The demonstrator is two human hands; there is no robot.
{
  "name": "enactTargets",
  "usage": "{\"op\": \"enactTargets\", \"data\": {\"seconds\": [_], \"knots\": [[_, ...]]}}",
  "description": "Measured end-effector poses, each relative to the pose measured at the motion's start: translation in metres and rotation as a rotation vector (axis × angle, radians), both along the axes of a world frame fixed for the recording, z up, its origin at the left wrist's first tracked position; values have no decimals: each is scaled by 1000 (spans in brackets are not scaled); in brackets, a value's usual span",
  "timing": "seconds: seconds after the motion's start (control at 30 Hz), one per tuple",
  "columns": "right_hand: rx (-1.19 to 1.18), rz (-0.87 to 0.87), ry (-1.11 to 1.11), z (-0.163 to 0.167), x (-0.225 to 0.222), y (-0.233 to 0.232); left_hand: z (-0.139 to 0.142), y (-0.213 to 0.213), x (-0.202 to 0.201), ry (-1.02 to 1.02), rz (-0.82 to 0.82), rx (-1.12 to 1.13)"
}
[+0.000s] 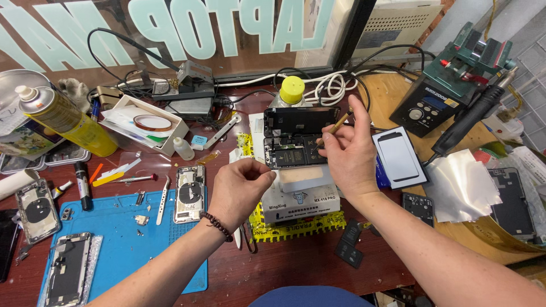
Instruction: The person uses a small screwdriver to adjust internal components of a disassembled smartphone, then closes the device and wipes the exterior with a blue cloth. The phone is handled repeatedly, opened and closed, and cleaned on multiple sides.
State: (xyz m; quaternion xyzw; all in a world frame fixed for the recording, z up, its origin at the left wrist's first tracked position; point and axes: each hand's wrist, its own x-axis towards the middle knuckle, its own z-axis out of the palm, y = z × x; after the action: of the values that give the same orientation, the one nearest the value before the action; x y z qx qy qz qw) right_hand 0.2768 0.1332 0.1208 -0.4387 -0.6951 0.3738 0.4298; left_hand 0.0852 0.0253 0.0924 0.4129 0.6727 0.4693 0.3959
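Note:
An opened black phone (296,136) lies with its insides showing on a small white heating pad box (298,196) at the middle of the bench. My right hand (348,150) holds a thin brown-handled tool (334,126), its tip down on the phone's lower half. To the left of the phone, my left hand (239,190) hovers with thumb and forefinger pinched together; whether anything is between them is too small to tell. A dark bead bracelet is on that wrist.
A blue work mat (114,239) at the left carries phone frames (189,193), tweezers and screws. A yellow spray can (65,119), a tape box (149,124), a yellow-capped bottle (292,91) and a soldering station (438,102) surround the phone. A screen panel (398,158) lies at the right.

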Motion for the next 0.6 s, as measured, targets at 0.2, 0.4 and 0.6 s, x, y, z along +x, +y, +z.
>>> {"op": "enactTargets", "data": {"seconds": [0.2,0.4,0.6], "knots": [[-98,-58,112,9,-4,-3,11,7,10,-178,-39,8],[-452,-137,468,33,-8,-12,20,20,25,-324,-110,101],[-552,-130,535,48,-14,-20,24,29,32,-391,-149,186]]}}
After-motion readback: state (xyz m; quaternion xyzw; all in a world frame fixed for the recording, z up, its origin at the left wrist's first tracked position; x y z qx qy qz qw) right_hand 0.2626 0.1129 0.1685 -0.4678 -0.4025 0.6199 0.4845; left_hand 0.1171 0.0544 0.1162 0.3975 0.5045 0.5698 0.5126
